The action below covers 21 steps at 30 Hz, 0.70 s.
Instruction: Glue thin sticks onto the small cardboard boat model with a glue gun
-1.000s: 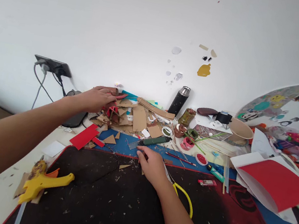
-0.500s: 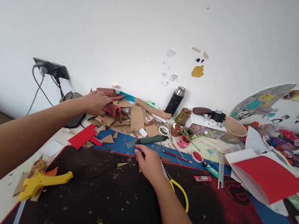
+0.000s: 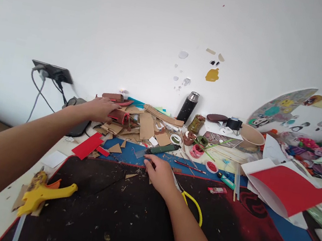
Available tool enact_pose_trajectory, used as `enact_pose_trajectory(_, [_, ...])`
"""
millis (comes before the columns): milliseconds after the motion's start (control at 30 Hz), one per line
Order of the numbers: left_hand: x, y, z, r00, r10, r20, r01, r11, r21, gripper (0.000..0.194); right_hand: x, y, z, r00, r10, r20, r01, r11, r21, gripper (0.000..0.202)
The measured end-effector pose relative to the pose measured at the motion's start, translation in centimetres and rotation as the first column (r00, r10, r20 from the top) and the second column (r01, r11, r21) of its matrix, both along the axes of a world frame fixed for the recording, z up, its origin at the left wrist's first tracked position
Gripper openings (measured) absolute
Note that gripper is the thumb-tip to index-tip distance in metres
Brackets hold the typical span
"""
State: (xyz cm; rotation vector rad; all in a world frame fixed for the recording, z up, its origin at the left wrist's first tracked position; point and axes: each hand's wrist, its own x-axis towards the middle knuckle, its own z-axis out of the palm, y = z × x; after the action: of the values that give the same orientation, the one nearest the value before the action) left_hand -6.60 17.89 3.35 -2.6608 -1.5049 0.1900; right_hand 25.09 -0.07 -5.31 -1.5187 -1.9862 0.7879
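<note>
My left hand (image 3: pixel 102 109) reaches to the heap at the back left, its fingers curled over a reddish-brown tube (image 3: pixel 119 116) with red string on it. Its fingertips are partly hidden. Near the mat's back edge lies my right hand (image 3: pixel 160 176), fingers loosely bent with a gap at the thumb and nothing seen in them. Just beyond its fingertips is a green box cutter (image 3: pixel 162 149), its blade pointing left. Scissors with yellow handles (image 3: pixel 196 205) lie partly under the right hand and wrist. Cardboard scraps (image 3: pixel 146 127) surround the tube.
A yellow glue gun (image 3: pixel 39 197) lies at the left of the black mat (image 3: pixel 119 224). Open paint pots (image 3: pixel 196 151), a black flask (image 3: pixel 188 108) and a pencil (image 3: pixel 190 167) are at the back. Red paper (image 3: pixel 290 189) lies right; red pieces (image 3: pixel 87 145) lie left.
The view has shifted slightly. Both hands stay in nearly the same places, the left on the tube and the right beside the box cutter.
</note>
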Motion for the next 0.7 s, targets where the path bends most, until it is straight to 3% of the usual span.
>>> enact_pose_trajectory(133, [-0.1, 0.3, 0.0, 0.998, 0.023, -0.06, -0.025, 1.0, -0.02, 0.084, 0.0, 0.0, -0.1, 1.0, 0.004, -0.001, -0.004, 1.0, -0.004, 0.035])
enact_pose_trajectory(300, [-0.5, 0.8, -0.8, 0.999, 0.011, -0.034, -0.011, 1.0, -0.005, 0.092, 0.0, 0.1, -0.2, 1.0, 0.0, -0.008, 0.0, 1.0, 0.001, 0.034])
enact_pose_trajectory(467, [-0.6, 0.9, -1.3, 1.0, 0.026, -0.016, -0.026, 1.0, -0.017, 0.079, 0.0, 0.0, -0.1, 1.0, 0.002, -0.016, -0.002, 1.0, -0.003, 0.034])
enact_pose_trajectory(700, [-0.1, -0.2, -0.5, 1.0, 0.017, 0.011, -0.017, 1.0, 0.003, 0.111, 0.0, 0.1, -0.2, 1.0, -0.002, -0.016, 0.002, 1.0, -0.009, 0.034])
